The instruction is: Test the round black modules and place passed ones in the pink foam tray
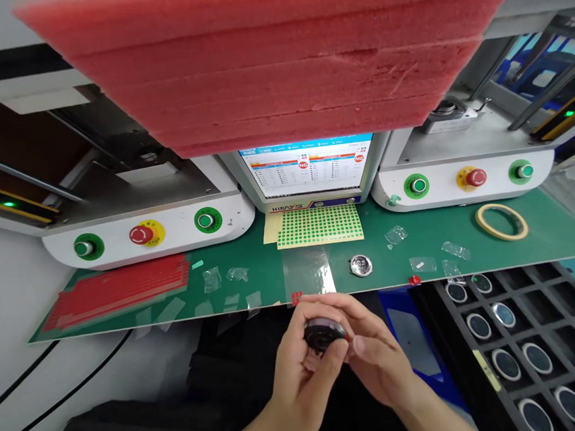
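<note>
Both hands meet just below the green mat's front edge. My left hand (301, 364) is curled around a small round black part (324, 333), thumb pressed to its rim. My right hand (376, 351) pinches the same part from the right, fingertips arched over its top. A tiny red bit shows between the fingers. Another round part with a shiny face (361, 265) lies on the green mat (546, 239) just beyond the hands.
A black compartment tray (559, 321) with several round parts sits at the right. A sheet of green dot stickers (319, 225), a tape roll (502, 221), red strips (122, 289) and clear film scraps lie on the mat. Behind stand a monitor (309, 170), two button consoles and red foam sheets (271, 64) overhead.
</note>
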Action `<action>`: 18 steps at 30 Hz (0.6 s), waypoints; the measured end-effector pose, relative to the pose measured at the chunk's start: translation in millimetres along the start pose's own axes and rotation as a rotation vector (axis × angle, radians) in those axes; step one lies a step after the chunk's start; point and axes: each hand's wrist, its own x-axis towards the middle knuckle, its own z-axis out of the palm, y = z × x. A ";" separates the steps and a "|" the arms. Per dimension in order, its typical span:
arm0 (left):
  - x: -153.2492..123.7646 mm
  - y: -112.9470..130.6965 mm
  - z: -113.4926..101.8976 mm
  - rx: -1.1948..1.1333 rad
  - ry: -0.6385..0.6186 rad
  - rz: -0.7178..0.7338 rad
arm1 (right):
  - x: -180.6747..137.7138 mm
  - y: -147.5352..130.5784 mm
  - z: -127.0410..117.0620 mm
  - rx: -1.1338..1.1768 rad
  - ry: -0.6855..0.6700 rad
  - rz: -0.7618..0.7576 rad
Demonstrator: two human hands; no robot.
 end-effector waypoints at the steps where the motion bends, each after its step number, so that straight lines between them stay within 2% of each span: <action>1: -4.7 1.1 1.9 0.069 0.030 0.044 | -1.1 1.8 3.5 0.035 0.002 -0.004; 5: -19.5 0.7 6.0 0.207 0.052 0.235 | -9.5 3.5 14.3 0.150 -0.041 -0.029; 10: -28.4 -2.7 2.8 0.339 -0.100 0.489 | -22.9 0.8 34.3 0.372 0.005 0.056; 12: -31.7 -4.1 3.2 0.364 -0.106 0.562 | -25.6 2.1 41.7 0.458 0.021 0.065; 14: -35.6 -6.7 6.7 0.383 -0.049 0.582 | -26.2 3.9 46.7 0.517 0.019 0.034; 18: -41.1 -15.9 18.6 0.394 0.151 0.530 | -23.5 3.1 47.4 0.563 0.047 0.002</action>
